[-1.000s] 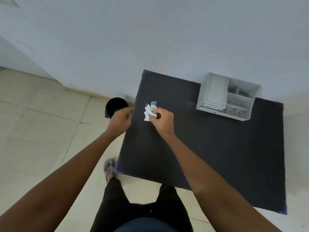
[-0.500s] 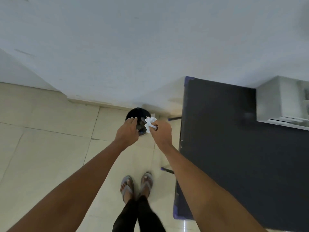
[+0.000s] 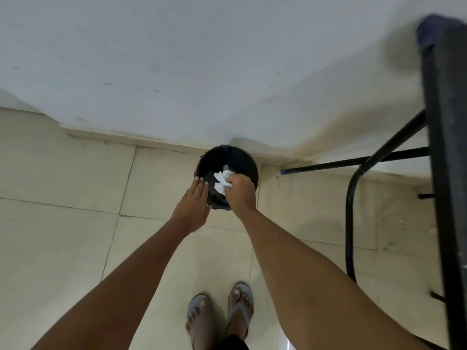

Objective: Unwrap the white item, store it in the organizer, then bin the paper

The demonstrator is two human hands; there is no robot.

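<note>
A round black bin [image 3: 227, 157] stands on the floor against the wall. My right hand [image 3: 240, 192] is shut on crumpled white paper [image 3: 222, 182] and holds it over the bin's opening. Beside it my left hand [image 3: 195, 202] lies flat, fingers together and extended, at the bin's left rim, holding nothing. The organizer and the white item are out of view.
The black table's edge [image 3: 447, 147] and its metal legs [image 3: 353, 198] fill the right side. Pale floor tiles [image 3: 63, 236] spread to the left. My feet in grey sandals [image 3: 219, 314] stand just below the bin. A white wall [image 3: 202, 59] rises behind.
I have turned left, away from the table; the organizer has left the view. Both hands moved from over the table to the bin, the right still carrying the paper.
</note>
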